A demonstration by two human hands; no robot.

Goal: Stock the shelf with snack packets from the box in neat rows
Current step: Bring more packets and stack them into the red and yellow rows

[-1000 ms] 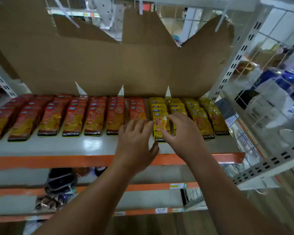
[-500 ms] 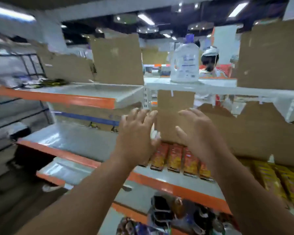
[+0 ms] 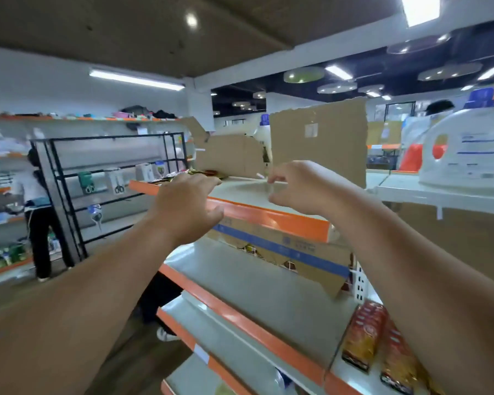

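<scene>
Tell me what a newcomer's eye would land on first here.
Two bare forearms fill the foreground, the left hand and right hand up at the orange-edged top shelf. Behind them a torn brown cardboard sheet stands upright on that shelf. Red and yellow snack packets lie in rows at lower right.

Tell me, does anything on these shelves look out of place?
Yes. A few snack packets lie loose and askew at the top shelf's left end, not in rows, and the cardboard panels behind are raggedly torn.
</scene>
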